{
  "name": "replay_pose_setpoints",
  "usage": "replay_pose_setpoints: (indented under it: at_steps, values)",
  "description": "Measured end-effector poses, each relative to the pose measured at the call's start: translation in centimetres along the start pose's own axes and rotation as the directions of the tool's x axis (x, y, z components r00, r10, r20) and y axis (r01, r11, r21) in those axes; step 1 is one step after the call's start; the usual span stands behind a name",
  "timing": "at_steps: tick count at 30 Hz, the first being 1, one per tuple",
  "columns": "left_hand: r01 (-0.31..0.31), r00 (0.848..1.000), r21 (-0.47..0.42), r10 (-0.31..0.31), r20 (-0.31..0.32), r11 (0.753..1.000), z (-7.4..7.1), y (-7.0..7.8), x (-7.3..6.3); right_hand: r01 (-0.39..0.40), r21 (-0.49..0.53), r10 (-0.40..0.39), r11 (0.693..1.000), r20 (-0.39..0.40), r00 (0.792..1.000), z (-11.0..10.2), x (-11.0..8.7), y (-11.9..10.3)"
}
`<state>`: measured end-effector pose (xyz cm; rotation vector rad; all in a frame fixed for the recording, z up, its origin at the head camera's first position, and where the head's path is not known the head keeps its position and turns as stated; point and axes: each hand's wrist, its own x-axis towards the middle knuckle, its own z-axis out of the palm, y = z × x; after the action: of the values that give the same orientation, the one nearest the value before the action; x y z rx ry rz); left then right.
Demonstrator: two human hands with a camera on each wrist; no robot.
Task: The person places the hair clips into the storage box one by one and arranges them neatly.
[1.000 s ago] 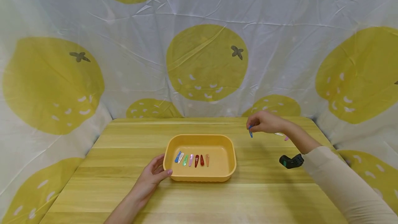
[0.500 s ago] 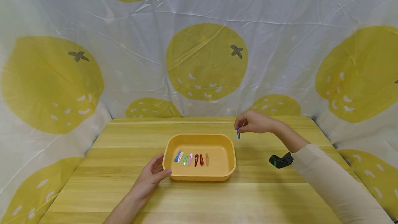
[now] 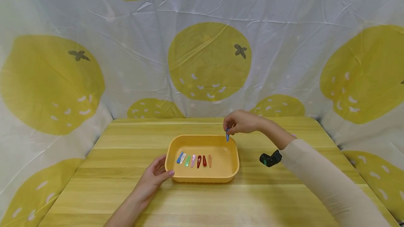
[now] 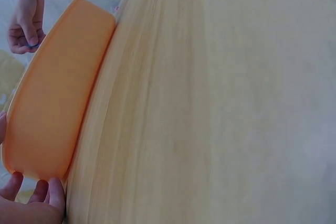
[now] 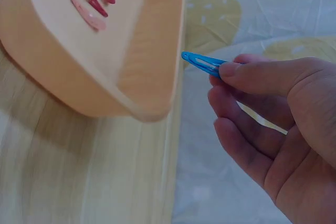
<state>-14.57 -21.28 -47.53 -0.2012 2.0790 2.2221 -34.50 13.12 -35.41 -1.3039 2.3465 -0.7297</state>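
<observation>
A blue snap hair clip (image 5: 202, 63) is pinched between the thumb and forefinger of my right hand (image 3: 242, 122), just above the far right corner of a yellow plastic basin (image 3: 202, 179). My left hand (image 3: 153, 178) grips the basin's left end, thumb over the rim and fingers along the outer wall. On the basin floor a row of hair clips lies side by side: blue (image 3: 180, 157), white (image 3: 183, 158), green (image 3: 187, 160), pink-purple (image 3: 193, 160), two red ones (image 3: 199, 161) and an orange one (image 3: 209, 160) at the right end.
A small bit of pink (image 3: 294, 135) shows on the table behind my right forearm. The black wrist camera (image 3: 270, 158) hangs under that forearm. A lemon-print cloth (image 3: 209, 62) stands behind the wooden table (image 3: 202, 202).
My right hand has moved left with the blue hair clip, from over the table's right side to the basin's far right corner. My left hand keeps its hold on the basin.
</observation>
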Motion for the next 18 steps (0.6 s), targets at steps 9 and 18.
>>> replay_pose_setpoints:
  at_steps: [9,18]
  values:
    - [-0.002,1.0,-0.01,0.002,-0.003,1.0,0.0,0.0,0.1,0.0,0.043,-0.002,0.999,0.049,0.999,2.0,2.8,-1.0]
    - [-0.002,1.0,-0.007,0.002,-0.001,1.0,-0.1,0.0,0.0,-0.025,0.11,0.01,0.994,0.142,0.99,4.4,4.6,-1.3]
